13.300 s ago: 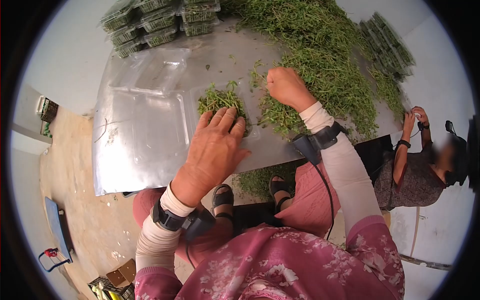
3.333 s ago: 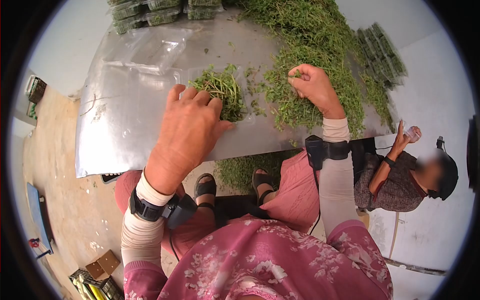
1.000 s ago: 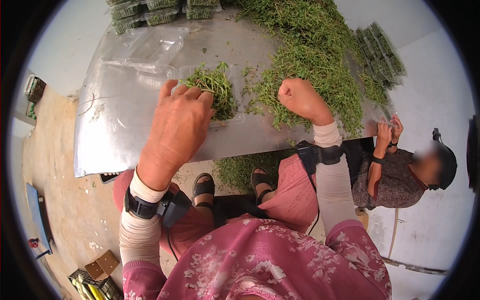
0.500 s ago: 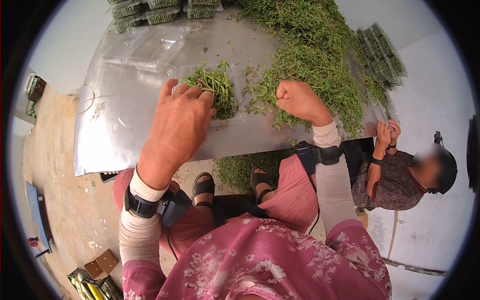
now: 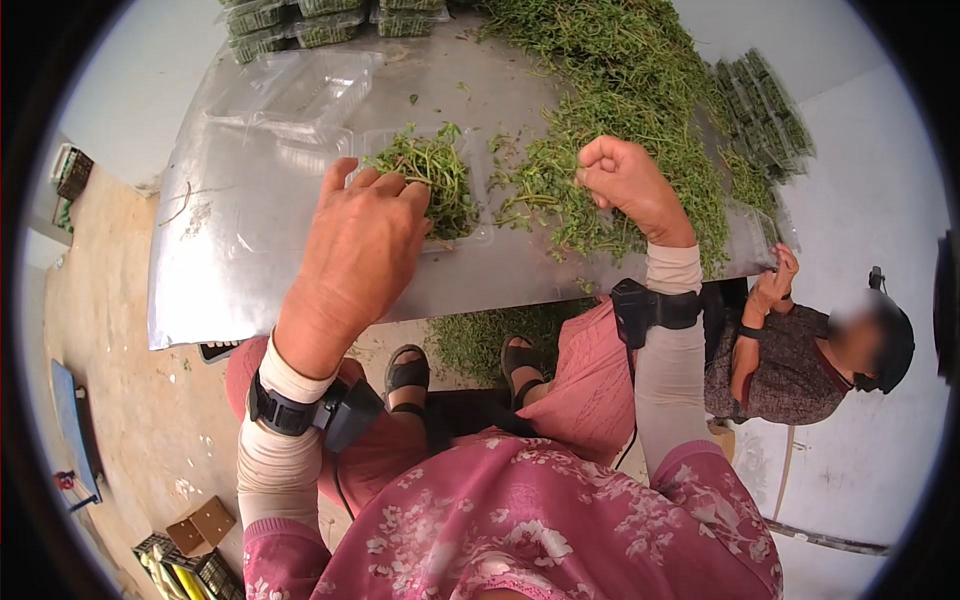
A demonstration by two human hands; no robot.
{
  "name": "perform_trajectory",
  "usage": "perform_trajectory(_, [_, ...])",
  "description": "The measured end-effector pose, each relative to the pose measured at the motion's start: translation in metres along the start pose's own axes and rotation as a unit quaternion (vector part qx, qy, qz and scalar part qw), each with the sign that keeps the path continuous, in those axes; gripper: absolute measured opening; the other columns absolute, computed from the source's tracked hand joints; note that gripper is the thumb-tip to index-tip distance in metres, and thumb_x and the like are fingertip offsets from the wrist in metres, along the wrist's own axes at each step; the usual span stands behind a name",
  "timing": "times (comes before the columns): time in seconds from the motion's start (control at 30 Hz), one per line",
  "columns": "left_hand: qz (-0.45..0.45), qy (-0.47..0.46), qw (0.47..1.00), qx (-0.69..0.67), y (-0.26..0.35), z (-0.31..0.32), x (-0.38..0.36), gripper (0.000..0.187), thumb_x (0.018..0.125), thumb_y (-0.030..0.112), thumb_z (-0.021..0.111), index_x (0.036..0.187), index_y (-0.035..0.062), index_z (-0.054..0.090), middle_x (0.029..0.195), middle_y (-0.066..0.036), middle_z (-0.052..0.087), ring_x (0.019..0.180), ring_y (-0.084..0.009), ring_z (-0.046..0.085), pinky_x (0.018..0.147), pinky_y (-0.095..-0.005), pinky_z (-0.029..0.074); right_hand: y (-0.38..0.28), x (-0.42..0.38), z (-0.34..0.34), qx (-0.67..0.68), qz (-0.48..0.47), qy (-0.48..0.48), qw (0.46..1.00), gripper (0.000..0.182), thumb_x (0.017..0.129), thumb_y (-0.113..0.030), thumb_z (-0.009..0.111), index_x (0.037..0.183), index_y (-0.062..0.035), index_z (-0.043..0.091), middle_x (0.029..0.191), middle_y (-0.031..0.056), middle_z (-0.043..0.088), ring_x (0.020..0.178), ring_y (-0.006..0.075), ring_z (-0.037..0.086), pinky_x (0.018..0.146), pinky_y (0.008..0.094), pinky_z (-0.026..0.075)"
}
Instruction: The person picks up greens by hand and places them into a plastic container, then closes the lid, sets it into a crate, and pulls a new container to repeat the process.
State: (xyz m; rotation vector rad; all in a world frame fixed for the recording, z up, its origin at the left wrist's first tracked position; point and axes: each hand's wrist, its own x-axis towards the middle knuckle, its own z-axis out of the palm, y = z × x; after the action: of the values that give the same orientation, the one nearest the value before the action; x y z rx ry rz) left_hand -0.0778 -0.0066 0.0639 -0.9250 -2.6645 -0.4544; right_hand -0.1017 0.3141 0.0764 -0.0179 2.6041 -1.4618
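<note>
A clear plastic box (image 5: 482, 215) lies open on the metal table, with green leafy stems (image 5: 440, 180) heaped in it. My left hand (image 5: 365, 240) rests at the box's left side, its bent fingers against the stems; what lies under the fingertips is hidden. To the right, my right hand (image 5: 630, 185) is raised over the near edge of the big pile of greens (image 5: 640, 100). Its fingers are curled in a pinch, and anything between them is too small to make out.
Empty clear boxes (image 5: 325, 85) lie at the table's left. Stacks of filled boxes (image 5: 330, 25) stand at the back left, more filled boxes (image 5: 765, 110) at the far right. A co-worker (image 5: 780, 365) is at the right edge, hands near the table corner.
My right hand has moved right and slightly up over the pile, its fingers a little looser. My left hand has stayed in place. The co-worker's hands have shifted slightly.
</note>
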Motion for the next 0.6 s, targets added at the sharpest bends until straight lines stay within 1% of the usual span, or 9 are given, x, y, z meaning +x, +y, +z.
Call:
perform_trajectory(0.07, [0.001,-0.002,1.0,0.0,0.0,-0.001,0.0,0.013,0.083,0.012,0.071,0.091,0.0047,0.064,0.089,-0.012,0.066,0.096,-0.032,0.063,0.104,-0.0458,0.039,0.0,0.0,0.0,-0.004,0.001,0.007,1.0,0.015,0.087,-0.009,0.067,0.096,0.0019,0.062,0.073,0.0013,0.061,0.062,0.0084,0.056,0.055,0.0266,0.046])
perform_trajectory(0.17, [0.002,-0.002,1.0,0.002,0.0,0.0,0.0,0.013,0.083,0.012,0.071,0.091,0.0047,0.063,0.089,-0.012,0.066,0.096,-0.032,0.063,0.104,-0.0459,0.039,0.014,0.005,0.001,-0.125,-0.036,0.021,0.991,0.014,0.084,-0.007,0.067,0.093,0.0028,0.063,0.072,0.0016,0.061,0.064,0.0095,0.057,0.058,0.028,0.048])
perform_trajectory(0.27, [0.002,-0.005,1.0,0.005,0.0,-0.001,0.0,0.013,0.084,0.012,0.071,0.092,0.0048,0.064,0.089,-0.012,0.066,0.096,-0.032,0.063,0.104,-0.0459,0.039,0.019,0.006,0.009,-0.159,-0.068,0.0,0.985,0.014,0.081,-0.005,0.067,0.091,0.0035,0.063,0.072,0.0045,0.062,0.065,0.012,0.059,0.061,0.0309,0.049])
perform_trajectory(0.37, [0.002,-0.004,1.0,0.005,0.0,-0.001,0.0,0.014,0.084,0.012,0.071,0.093,0.0048,0.064,0.089,-0.012,0.066,0.096,-0.032,0.063,0.104,-0.046,0.039,0.011,0.003,0.015,-0.183,-0.046,-0.045,0.981,0.014,0.084,-0.006,0.069,0.095,0.0021,0.063,0.079,0.0004,0.061,0.073,0.0085,0.056,0.065,0.0277,0.049])
perform_trajectory(0.47, [0.002,0.0,1.0,0.006,0.0,0.0,0.0,0.014,0.084,0.012,0.071,0.094,0.0047,0.064,0.089,-0.012,0.066,0.096,-0.0321,0.063,0.104,-0.046,0.039,0.011,0.002,0.023,-0.194,-0.076,-0.028,0.978,0.018,0.081,-0.006,0.072,0.094,0.003,0.062,0.08,0.0057,0.064,0.072,0.0138,0.059,0.067,0.0307,0.05])
perform_trajectory(0.57, [0.002,-0.001,1.0,0.004,0.0,0.0,0.0,0.014,0.083,0.012,0.071,0.093,0.0047,0.064,0.089,-0.012,0.066,0.096,-0.032,0.063,0.104,-0.0459,0.04,0.015,0.004,0.027,-0.238,-0.11,-0.025,0.965,0.019,0.077,-0.006,0.074,0.089,0.0025,0.061,0.081,0.0109,0.065,0.07,0.0201,0.06,0.066,0.0337,0.05])
perform_trajectory(0.6, [0.002,-0.002,1.0,0.003,0.0,-0.001,0.0,0.014,0.083,0.012,0.071,0.093,0.0046,0.064,0.089,-0.012,0.066,0.096,-0.032,0.063,0.104,-0.0459,0.04,0.016,0.004,0.029,-0.255,-0.115,-0.025,0.96,0.019,0.076,-0.005,0.073,0.087,0.0024,0.06,0.08,0.0116,0.064,0.069,0.021,0.06,0.065,0.0341,0.049])
